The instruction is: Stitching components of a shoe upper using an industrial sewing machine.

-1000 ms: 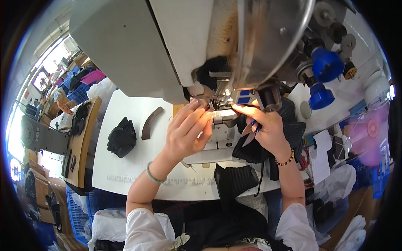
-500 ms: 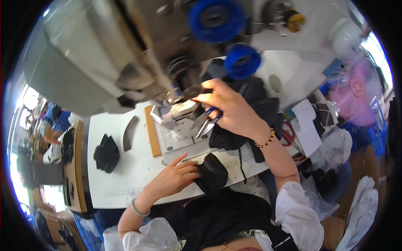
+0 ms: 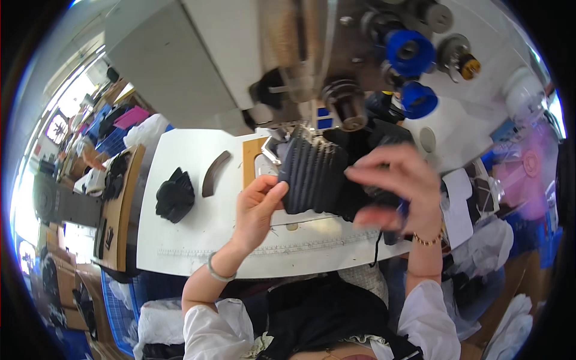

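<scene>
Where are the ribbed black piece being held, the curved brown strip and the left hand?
Ribbed black piece (image 3: 315, 177): head view, middle of its ribbed face.
Curved brown strip (image 3: 213, 173): head view, midway along its curve.
Left hand (image 3: 254, 209): head view, middle of the hand.

No readable word or number showed from where I stood. A ruler scale (image 3: 270, 245), a band of fine ticks with figures too small to make out, ran across the white tabletop (image 3: 210, 222) near the edge closest to the seated person. The grey machine casing (image 3: 69, 198) off to the left was too blurred to give up any lettering.
</scene>
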A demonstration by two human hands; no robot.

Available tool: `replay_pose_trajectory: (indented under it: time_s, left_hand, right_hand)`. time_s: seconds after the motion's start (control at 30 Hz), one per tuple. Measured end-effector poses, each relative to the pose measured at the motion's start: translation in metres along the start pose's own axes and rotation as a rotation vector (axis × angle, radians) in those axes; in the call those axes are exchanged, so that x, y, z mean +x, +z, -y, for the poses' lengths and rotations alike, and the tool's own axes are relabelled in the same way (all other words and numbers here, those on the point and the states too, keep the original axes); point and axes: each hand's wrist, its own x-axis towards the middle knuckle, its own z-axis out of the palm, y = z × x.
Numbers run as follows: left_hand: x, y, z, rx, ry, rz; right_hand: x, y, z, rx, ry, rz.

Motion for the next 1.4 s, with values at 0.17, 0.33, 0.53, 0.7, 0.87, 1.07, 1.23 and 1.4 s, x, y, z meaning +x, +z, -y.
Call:
replay_pose_trajectory:
  time_s: [0.17, 0.33, 0.53, 0.7, 0.87, 1.07, 1.23, 1.4]
  left_hand:
    - [-0.019, 0.025, 0.009, -0.117, -0.016, -0.097]
    - [0.002, -0.008, -0.001, 0.243, -0.146, 0.009]
    - [0.074, -0.159, 0.016, 1.667, 0.602, -0.434]
    - [0.086, -0.190, 0.020, 1.485, 0.001, -0.435]
    - [0.066, -0.151, -0.014, 1.092, 0.032, -0.376]
    - [-0.001, -0.030, -0.070, 0.411, 0.044, 0.058]
    - [-0.006, -0.005, -0.055, 0.370, 0.126, 0.358]
    - [0.001, 0.004, -0.047, 0.966, 0.548, 0.327]
  right_hand:
    - [-0.022, 0.052, 0.010, -0.394, -0.008, 0.325]
    - [-0.035, 0.055, -0.016, -0.404, -0.046, 0.175]
    - [-0.031, 0.056, -0.029, -0.264, -0.131, 0.039]
    - [-0.016, 0.048, -0.025, -0.185, -0.067, 0.026]
    - [-0.007, 0.053, -0.017, -0.125, -0.017, 0.020]
    - [-0.020, 0.055, -0.028, -0.254, -0.158, 0.053]
    - [-0.020, 0.056, -0.028, -0.305, -0.216, 0.064]
    - [-0.019, 0.051, -0.029, -0.296, -0.214, 0.089]
